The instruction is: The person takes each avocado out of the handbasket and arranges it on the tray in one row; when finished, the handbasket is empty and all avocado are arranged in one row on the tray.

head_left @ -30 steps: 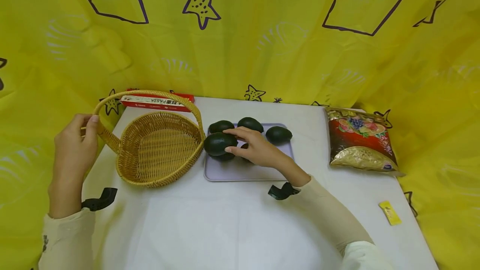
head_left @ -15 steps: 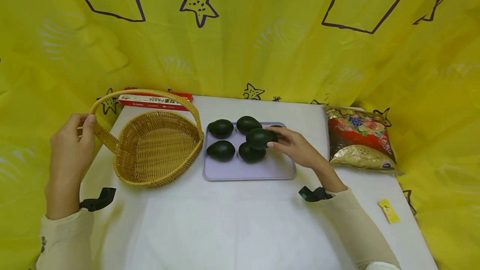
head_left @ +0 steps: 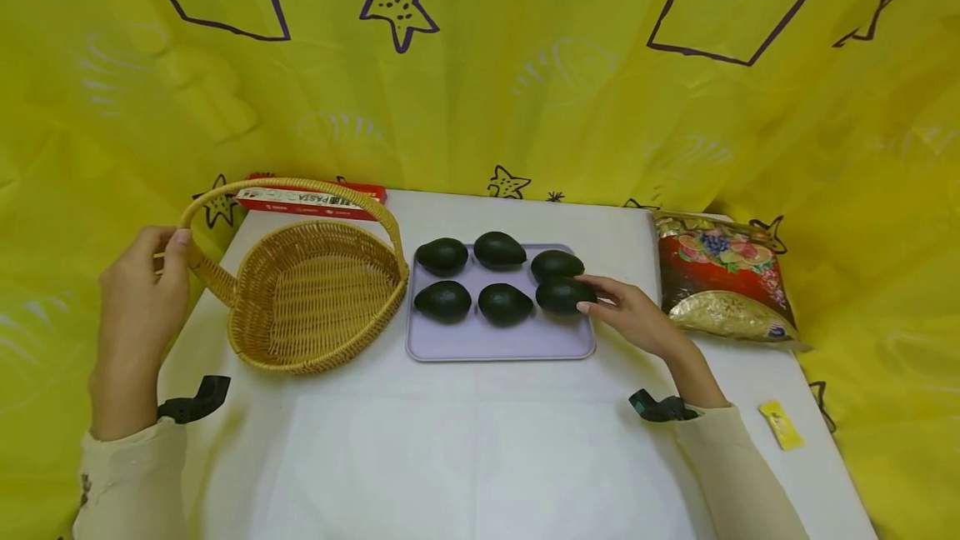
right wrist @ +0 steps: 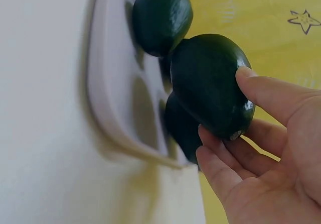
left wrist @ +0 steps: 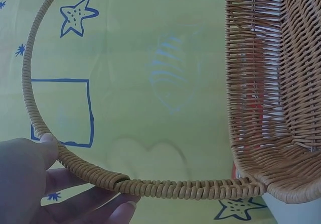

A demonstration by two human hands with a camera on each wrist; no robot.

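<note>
Your right hand (head_left: 633, 319) cups the sixth avocado (head_left: 564, 296) at the near right corner of the lilac tray (head_left: 495, 346), thumb and curled fingertips (right wrist: 220, 148) lightly round its blunt end; whether the fruit already rests on the tray or hangs just above it, the pictures do not settle. Your left hand (head_left: 142, 307) holds the looped handle (left wrist: 150, 186) of the wicker basket (head_left: 315, 357), thumb over the top and fingers underneath, steadying it at the table's left edge.

Six avocados now sit in two rows of three on the tray, and the basket's bowl shows nothing in it, so the unloading looks all but done: what seems left is to let go of the last fruit and take the hand away. That last avocado lies touching or nearly touching its neighbour (head_left: 557, 264) behind it and sits hard by the tray's right rim, so there is little slack on that side.

Room for moving lies toward you, where the white table (head_left: 465, 448) runs bare in front of the tray. To the right, the fruit-printed bag (head_left: 716, 282) lies near the hand, with a small yellow packet (head_left: 780, 425) by the table's right edge. A pasta box (head_left: 311, 200) lies behind the basket against the yellow curtain (head_left: 480, 65) that closes in the table.
</note>
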